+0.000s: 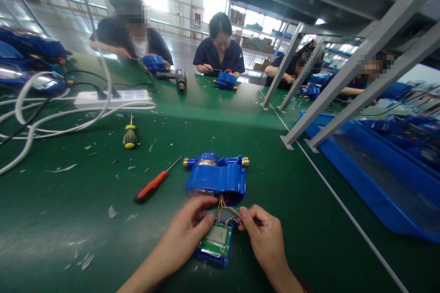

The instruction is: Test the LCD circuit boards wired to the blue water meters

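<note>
A blue water meter with brass threaded ends lies on the green table in front of me. Thin coloured wires run from its underside to a green circuit board with a small grey display, set in a blue case. My left hand has its thumb on the board's upper left corner, its fingers curled beside the wires and close to the meter. Between thumb and fingertips, my right hand pinches the wires to the right of the board.
An orange-handled screwdriver lies left of the meter, a yellow-and-black screwdriver farther back. White cables and a power strip are at the left, with a heat gun beyond. Metal posts and a blue bin stand right. Several co-workers sit opposite.
</note>
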Demonstrator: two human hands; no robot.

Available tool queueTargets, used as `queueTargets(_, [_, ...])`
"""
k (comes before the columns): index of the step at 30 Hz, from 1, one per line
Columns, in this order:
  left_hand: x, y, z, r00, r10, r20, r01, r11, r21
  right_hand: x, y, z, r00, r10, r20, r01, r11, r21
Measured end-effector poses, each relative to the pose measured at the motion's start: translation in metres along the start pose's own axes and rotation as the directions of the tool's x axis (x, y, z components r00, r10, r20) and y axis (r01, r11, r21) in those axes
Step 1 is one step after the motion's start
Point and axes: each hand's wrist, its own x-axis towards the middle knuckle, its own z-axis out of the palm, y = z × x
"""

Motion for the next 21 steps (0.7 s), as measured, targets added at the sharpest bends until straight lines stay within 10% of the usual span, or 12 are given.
queueTargets(10, [-0.007,0.005,-0.016,0.988,-0.006,0.153,0.044,0.968,-0.245,0.002,0.014,-0.001,0.970,0.031,0.242,-0.065,0.989,0.134])
queueTargets(15, [-0.004,0.002,-0.007,0.997,0.008,0.075,0.022,0.921,-0.388,-0.009,0.009,-0.002,0.870,-0.059,0.490,-0.067,0.969,0.237])
queueTargets(21, [-0.003,-0.005,0.002,0.998,-0.046,0.052,0.064,0.897,-0.437,-0.014,-0.002,0.003,0.891,0.027,0.454,-0.105,0.984,0.147])
